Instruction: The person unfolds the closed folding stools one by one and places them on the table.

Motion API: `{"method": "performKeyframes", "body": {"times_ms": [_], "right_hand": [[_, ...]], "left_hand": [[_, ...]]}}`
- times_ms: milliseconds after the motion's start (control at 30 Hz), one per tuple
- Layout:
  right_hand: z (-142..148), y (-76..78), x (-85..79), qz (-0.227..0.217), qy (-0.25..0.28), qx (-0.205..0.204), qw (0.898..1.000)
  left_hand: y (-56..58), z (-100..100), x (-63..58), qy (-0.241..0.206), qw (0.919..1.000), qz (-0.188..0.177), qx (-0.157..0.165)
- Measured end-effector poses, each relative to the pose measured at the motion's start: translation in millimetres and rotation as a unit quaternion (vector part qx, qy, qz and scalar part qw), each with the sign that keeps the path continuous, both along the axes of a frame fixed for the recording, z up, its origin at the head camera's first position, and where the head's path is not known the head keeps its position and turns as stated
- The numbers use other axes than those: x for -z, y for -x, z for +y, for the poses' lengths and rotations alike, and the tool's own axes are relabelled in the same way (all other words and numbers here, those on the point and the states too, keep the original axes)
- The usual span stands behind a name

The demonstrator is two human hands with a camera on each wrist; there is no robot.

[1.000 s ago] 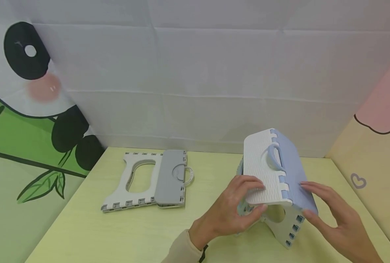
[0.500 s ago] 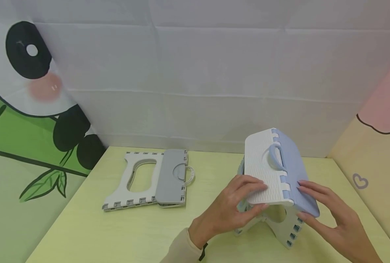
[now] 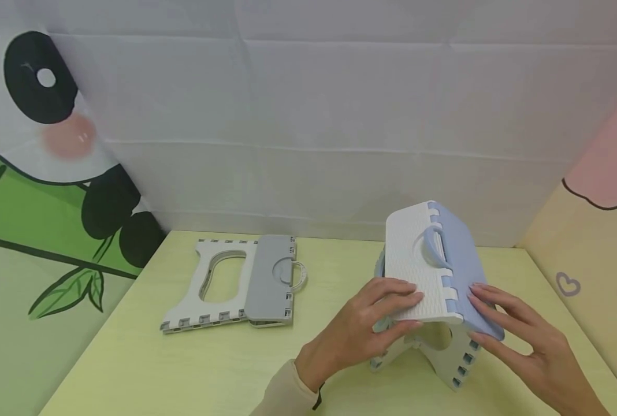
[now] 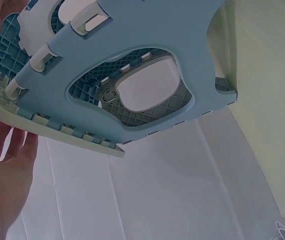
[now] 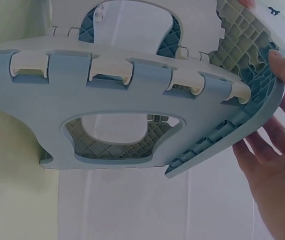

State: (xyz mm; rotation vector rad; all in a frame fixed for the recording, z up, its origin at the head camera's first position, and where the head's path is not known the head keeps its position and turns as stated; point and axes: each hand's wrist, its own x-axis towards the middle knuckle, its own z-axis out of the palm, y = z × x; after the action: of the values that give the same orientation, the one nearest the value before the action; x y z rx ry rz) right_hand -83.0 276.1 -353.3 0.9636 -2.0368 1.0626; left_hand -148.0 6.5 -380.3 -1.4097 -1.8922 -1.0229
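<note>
- Folding stool (image 3: pixel 469 260), blue & white, part-folded, at R of the worktop (image 3: pixel 194 370); its top peaks like a roof, crease running near to far.
- L hand (image 3: pixel 360 326): clamped on the near edge of the white half (image 3: pixel 404 248), fingers on top, thumb under the rim.
- R hand (image 3: pixel 537 349): clamped likewise on the near corner of the blue half (image 3: pixel 461 260), which slopes down to the R.
- Blue carry handle (image 3: pixel 433 248) sits by the crease, untouched.
- Underneath, the leg panels (image 3: pixel 446 361) stand splayed; wrist views show their cut-outs & hinges.
- 2nd stool (image 3: pixel 269 280), grey & white, lies flat & folded at far L, well apart from both hands.
- Step in hand, prob.: working the hinged top w/ both hands, approx. midway btwn flat & folded. Can't tell which direction.
- Next move seems to call for an even, matched push from both sides: down on the crease to fold, or halves levelled to open; fingertips kept clear of hinges.
</note>
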Motion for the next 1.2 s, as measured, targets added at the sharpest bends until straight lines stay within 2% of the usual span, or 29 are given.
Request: {"method": "performKeyframes", "body": {"times_ms": [367,600,1200], "right_hand": [[3.6,2.1,4.0,0.008,-0.014,0.001,1.000],[2.9,3.2,1.6,0.017,-0.012,-0.017,1.000],[4.6,3.8,1.8,0.021,-0.028,-0.005,0.999]], "left_hand": [[2.9,-2.7,-0.6,0.005,0.9996,0.026,0.001],[3.4,-3.5,-0.6,0.008,0.9996,0.026,0.003],[3.8,-3.7,0.6,0.018,0.9994,0.030,-0.006]]}}
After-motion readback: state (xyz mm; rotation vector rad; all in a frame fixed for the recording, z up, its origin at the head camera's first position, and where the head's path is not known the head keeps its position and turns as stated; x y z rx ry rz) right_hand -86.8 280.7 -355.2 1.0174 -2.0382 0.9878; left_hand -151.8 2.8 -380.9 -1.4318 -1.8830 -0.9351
